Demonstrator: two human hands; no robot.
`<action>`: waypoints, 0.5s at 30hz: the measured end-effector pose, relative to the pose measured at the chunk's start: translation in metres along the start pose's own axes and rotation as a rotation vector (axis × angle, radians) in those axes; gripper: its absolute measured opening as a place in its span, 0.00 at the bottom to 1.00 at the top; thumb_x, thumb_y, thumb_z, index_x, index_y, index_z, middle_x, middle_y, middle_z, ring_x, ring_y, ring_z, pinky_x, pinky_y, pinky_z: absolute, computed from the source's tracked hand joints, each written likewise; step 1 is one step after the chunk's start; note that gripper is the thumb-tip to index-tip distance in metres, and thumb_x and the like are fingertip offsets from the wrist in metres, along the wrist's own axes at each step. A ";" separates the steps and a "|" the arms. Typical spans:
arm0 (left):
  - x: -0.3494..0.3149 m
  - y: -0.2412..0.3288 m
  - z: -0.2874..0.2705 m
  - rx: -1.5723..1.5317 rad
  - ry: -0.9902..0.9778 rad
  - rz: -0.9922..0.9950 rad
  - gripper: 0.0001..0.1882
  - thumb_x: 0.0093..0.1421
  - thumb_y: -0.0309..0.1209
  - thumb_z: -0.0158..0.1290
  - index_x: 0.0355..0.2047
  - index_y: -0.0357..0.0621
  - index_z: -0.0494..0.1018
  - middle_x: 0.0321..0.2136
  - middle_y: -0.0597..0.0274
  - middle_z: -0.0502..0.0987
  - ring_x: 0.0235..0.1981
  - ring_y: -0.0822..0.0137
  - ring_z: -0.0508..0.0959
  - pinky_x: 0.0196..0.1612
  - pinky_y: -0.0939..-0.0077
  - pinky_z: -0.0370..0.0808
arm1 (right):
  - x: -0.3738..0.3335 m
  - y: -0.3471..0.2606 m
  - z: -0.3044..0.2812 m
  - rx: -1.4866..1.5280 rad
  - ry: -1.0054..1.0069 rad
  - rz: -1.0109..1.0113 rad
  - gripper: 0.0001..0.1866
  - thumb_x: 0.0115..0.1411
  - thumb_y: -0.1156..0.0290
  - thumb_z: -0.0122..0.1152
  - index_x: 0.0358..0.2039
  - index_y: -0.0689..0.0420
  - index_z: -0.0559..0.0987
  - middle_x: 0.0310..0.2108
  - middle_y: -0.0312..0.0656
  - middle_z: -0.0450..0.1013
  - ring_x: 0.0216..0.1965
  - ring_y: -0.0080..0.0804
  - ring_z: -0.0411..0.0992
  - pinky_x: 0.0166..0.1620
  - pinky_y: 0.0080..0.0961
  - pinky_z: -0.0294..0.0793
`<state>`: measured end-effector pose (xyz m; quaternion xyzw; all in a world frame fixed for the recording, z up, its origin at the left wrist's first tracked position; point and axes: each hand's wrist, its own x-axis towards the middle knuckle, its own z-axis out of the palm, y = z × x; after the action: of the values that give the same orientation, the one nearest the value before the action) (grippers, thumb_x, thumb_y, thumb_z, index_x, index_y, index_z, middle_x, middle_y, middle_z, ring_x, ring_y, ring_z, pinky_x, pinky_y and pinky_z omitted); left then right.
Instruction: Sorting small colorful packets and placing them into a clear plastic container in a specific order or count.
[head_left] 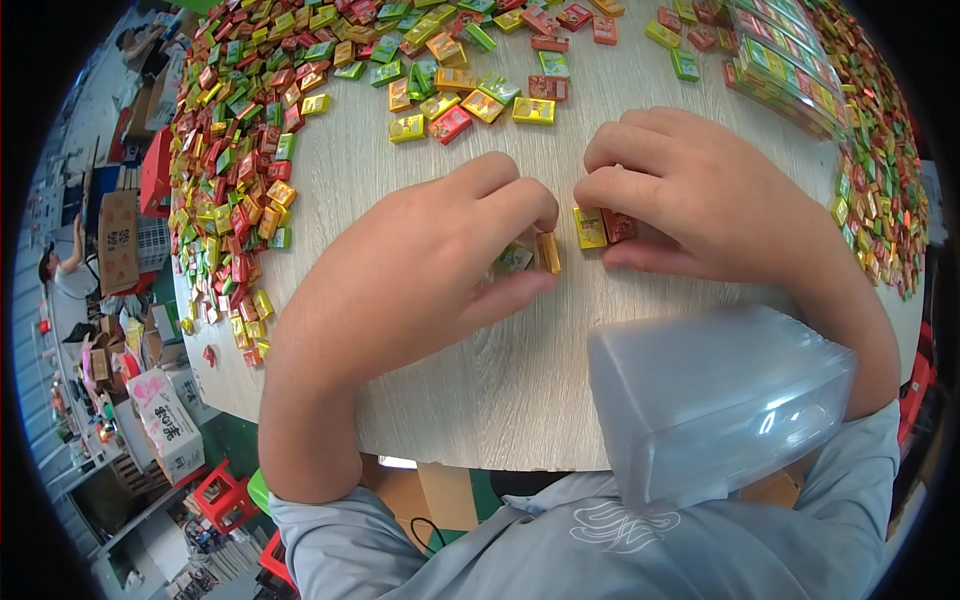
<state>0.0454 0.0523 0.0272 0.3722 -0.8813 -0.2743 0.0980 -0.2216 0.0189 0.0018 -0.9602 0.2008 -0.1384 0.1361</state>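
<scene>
My left hand (455, 235) is curled over the pale wooden table with thumb and fingers closed round small candy-sized boxes. An orange box (549, 253) stands on edge at its fingertips, and a green box (515, 257) shows behind the thumb. Opposite it, my right hand (690, 190) grips a yellow box (590, 228) and a red box (619, 226) side by side. A narrow gap separates the two groups. My fingers partly hide the boxes, so I cannot tell whether more are inside either grasp.
A stack of transparent plastic cases (715, 400) lies by my right forearm at the table's near edge. Filled transparent cases (790, 75) stand far right. Loose coloured boxes (235, 150) heap along the left and far sides, with another heap (880, 170) at right. Red stools (222, 497) stand lower left.
</scene>
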 end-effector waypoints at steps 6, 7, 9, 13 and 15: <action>0.004 0.006 0.007 0.094 0.030 0.031 0.13 0.59 0.31 0.66 0.40 0.43 0.75 0.36 0.60 0.76 0.28 0.60 0.78 0.32 0.65 0.76 | -0.002 -0.005 -0.001 0.043 -0.035 0.049 0.20 0.51 0.68 0.76 0.42 0.57 0.77 0.42 0.43 0.72 0.43 0.47 0.75 0.45 0.42 0.75; 0.004 0.005 0.007 0.077 0.033 0.014 0.12 0.59 0.30 0.66 0.40 0.43 0.75 0.35 0.60 0.76 0.28 0.60 0.78 0.32 0.65 0.76 | -0.003 -0.005 -0.002 0.062 -0.053 0.068 0.20 0.51 0.70 0.75 0.43 0.57 0.77 0.42 0.44 0.72 0.43 0.48 0.75 0.44 0.42 0.76; 0.004 0.005 0.007 0.057 0.033 0.000 0.12 0.60 0.29 0.66 0.40 0.43 0.76 0.35 0.60 0.76 0.28 0.60 0.78 0.32 0.65 0.76 | -0.005 -0.005 -0.003 0.101 -0.079 0.105 0.19 0.52 0.71 0.74 0.43 0.57 0.76 0.42 0.44 0.72 0.42 0.48 0.75 0.43 0.42 0.76; 0.001 0.002 0.004 0.020 0.044 -0.019 0.11 0.59 0.27 0.65 0.41 0.43 0.77 0.34 0.60 0.76 0.29 0.62 0.79 0.34 0.66 0.77 | -0.004 -0.008 -0.006 0.168 -0.097 0.157 0.20 0.53 0.72 0.73 0.45 0.57 0.76 0.42 0.44 0.71 0.42 0.48 0.75 0.43 0.41 0.76; 0.000 -0.001 0.001 0.019 0.042 -0.022 0.11 0.59 0.26 0.65 0.42 0.42 0.77 0.34 0.59 0.76 0.29 0.62 0.79 0.34 0.67 0.77 | -0.005 -0.008 -0.005 0.180 -0.086 0.168 0.21 0.53 0.72 0.73 0.46 0.57 0.76 0.42 0.44 0.71 0.43 0.49 0.75 0.43 0.41 0.76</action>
<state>0.0456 0.0517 0.0255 0.3884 -0.8775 -0.2589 0.1098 -0.2252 0.0271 0.0079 -0.9290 0.2612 -0.1027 0.2414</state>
